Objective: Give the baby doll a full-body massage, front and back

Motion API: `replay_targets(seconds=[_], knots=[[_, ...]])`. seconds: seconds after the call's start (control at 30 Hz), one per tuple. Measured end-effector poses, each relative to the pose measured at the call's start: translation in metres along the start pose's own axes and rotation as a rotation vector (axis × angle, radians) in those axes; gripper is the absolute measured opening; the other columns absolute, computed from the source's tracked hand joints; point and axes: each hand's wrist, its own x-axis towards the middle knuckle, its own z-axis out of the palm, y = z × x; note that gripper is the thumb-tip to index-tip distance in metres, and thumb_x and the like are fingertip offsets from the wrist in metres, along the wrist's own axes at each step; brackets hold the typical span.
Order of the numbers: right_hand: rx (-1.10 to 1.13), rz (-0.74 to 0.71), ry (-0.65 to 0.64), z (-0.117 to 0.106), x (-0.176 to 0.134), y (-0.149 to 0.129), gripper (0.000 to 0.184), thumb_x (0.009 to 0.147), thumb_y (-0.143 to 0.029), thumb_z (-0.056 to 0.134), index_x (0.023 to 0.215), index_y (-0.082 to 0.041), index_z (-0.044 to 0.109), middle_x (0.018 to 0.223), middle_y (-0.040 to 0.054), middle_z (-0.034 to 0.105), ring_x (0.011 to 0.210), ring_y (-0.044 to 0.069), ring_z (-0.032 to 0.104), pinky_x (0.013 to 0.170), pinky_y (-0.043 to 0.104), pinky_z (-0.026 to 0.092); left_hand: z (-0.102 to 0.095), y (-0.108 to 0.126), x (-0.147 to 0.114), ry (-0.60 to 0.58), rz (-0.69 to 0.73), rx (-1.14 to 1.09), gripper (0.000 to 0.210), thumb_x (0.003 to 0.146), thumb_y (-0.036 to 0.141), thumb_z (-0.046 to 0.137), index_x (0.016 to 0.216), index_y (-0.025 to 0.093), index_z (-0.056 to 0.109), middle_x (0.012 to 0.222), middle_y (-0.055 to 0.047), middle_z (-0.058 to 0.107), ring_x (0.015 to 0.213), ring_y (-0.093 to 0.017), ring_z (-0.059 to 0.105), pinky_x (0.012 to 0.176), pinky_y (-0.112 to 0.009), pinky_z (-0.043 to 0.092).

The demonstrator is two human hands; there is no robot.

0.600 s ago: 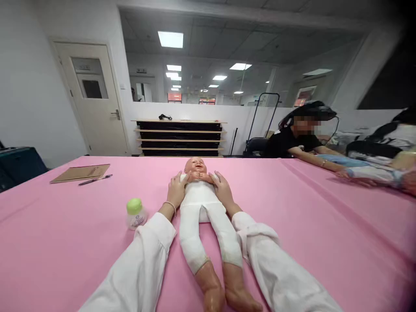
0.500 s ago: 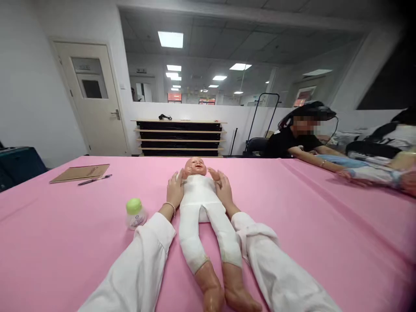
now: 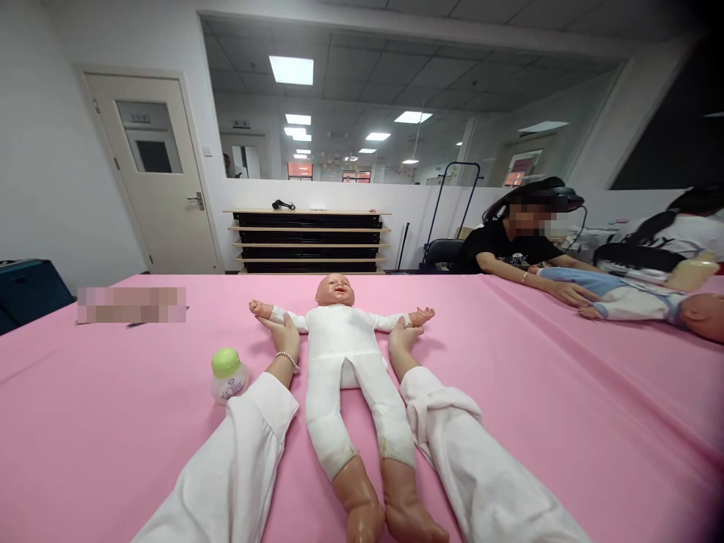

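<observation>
A baby doll (image 3: 345, 339) with a white cloth body lies on its back, head away from me and bare feet towards me. Both its arms are stretched out sideways. My left hand (image 3: 283, 338) grips the doll's arm on the left near the wrist, thumb on top. On the other side my right hand (image 3: 403, 339) is closed round the opposite forearm, its fingers partly hidden under it. To the left of my left forearm stands a small clear jar (image 3: 229, 381) with a green lid.
Pink cloth covers the table (image 3: 141, 422). A blurred-out patch (image 3: 131, 305) hides items at the far left. At the right, a person (image 3: 520, 241) wearing a headset handles another doll (image 3: 633, 298) in blue and white. A bottle (image 3: 693, 270) stands beyond that doll.
The doll's arms have gone from beside its head to spread wide, my hands moving outward with them. The view has shifted slightly.
</observation>
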Motion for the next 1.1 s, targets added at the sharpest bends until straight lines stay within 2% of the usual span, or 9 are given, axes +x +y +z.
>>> replay_targets(seconds=[0.13,0.27,0.47,0.57,0.67,0.83,0.97,1.03,1.1], knots=[[0.032,-0.132,-0.045,-0.004,-0.007,-0.007,0.050,0.074,-0.023,0.047,0.120,-0.012,0.032,0.125,0.0175,0.045,0.114,0.023,0.047,0.096,0.039,0.038,-0.001,0.002,-0.001,-0.005,0.032,0.003,0.077,0.086,0.033,0.040,0.139,0.009,-0.010,0.133,-0.022,0.039,0.110,-0.027,0.053,0.088,-0.037,0.045],[0.032,-0.397,-0.150,-0.009,-0.017,-0.016,0.051,0.075,-0.024,0.049,0.124,-0.016,0.037,0.125,0.0113,0.045,0.117,0.020,0.043,0.101,0.037,0.033,-0.003,0.002,-0.002,-0.051,0.104,0.014,0.076,0.085,0.035,0.041,0.141,0.016,-0.007,0.132,-0.018,0.041,0.110,-0.027,0.053,0.086,-0.038,0.045],[-0.138,-0.666,-0.473,-0.009,-0.028,-0.021,0.052,0.078,-0.019,0.042,0.130,-0.020,0.040,0.130,0.0108,0.038,0.122,0.021,0.037,0.101,0.039,0.034,-0.002,0.002,-0.006,-0.227,0.389,0.132,0.069,0.086,0.027,0.037,0.142,0.023,-0.003,0.136,-0.014,0.035,0.111,-0.027,0.049,0.086,-0.041,0.044],[-0.191,-0.757,-0.599,-0.008,-0.029,-0.021,0.049,0.080,-0.013,0.037,0.127,-0.022,0.046,0.135,0.0090,0.033,0.125,0.020,0.034,0.103,0.040,0.032,0.000,0.002,-0.008,-0.285,0.525,0.162,0.064,0.085,0.022,0.035,0.142,0.022,0.005,0.133,-0.012,0.038,0.117,-0.026,0.042,0.095,-0.043,0.037],[-0.211,-0.784,-0.664,-0.008,-0.028,-0.023,0.043,0.083,-0.016,0.036,0.123,-0.021,0.052,0.137,0.0087,0.033,0.126,0.022,0.032,0.105,0.041,0.029,0.003,0.000,-0.007,-0.339,0.644,0.209,0.059,0.084,0.015,0.033,0.141,0.024,0.018,0.133,-0.009,0.038,0.121,-0.023,0.036,0.101,-0.042,0.030],[-0.217,-0.788,-0.715,-0.007,-0.028,-0.024,0.036,0.086,-0.024,0.039,0.119,-0.023,0.056,0.135,0.0080,0.037,0.123,0.023,0.036,0.104,0.043,0.030,0.004,-0.003,-0.005,-0.407,0.730,0.358,0.059,0.081,0.008,0.033,0.134,0.032,0.034,0.129,-0.007,0.040,0.121,-0.023,0.035,0.099,-0.042,0.032],[-0.200,-0.812,-0.709,-0.008,-0.028,-0.022,0.040,0.085,-0.019,0.038,0.121,-0.025,0.053,0.141,0.0055,0.026,0.128,0.022,0.030,0.105,0.042,0.028,0.003,-0.003,-0.004,-0.438,0.744,0.371,0.062,0.078,0.006,0.035,0.134,0.034,0.034,0.129,-0.006,0.041,0.121,-0.022,0.035,0.099,-0.042,0.031],[-0.174,-0.746,-0.665,-0.009,-0.028,-0.021,0.046,0.082,-0.017,0.039,0.127,-0.024,0.046,0.143,0.0067,0.017,0.129,0.021,0.027,0.104,0.040,0.029,0.003,-0.002,-0.005,-0.430,0.730,0.308,0.061,0.079,0.008,0.035,0.136,0.030,0.030,0.129,-0.007,0.042,0.121,-0.022,0.035,0.101,-0.041,0.030],[-0.139,-0.645,-0.570,-0.010,-0.027,-0.020,0.053,0.079,-0.018,0.042,0.132,-0.022,0.038,0.142,0.0095,0.017,0.129,0.021,0.027,0.103,0.040,0.030,0.001,-0.001,-0.005,-0.406,0.675,0.225,0.060,0.082,0.012,0.035,0.139,0.027,0.024,0.128,-0.007,0.042,0.121,-0.021,0.036,0.102,-0.041,0.028]])
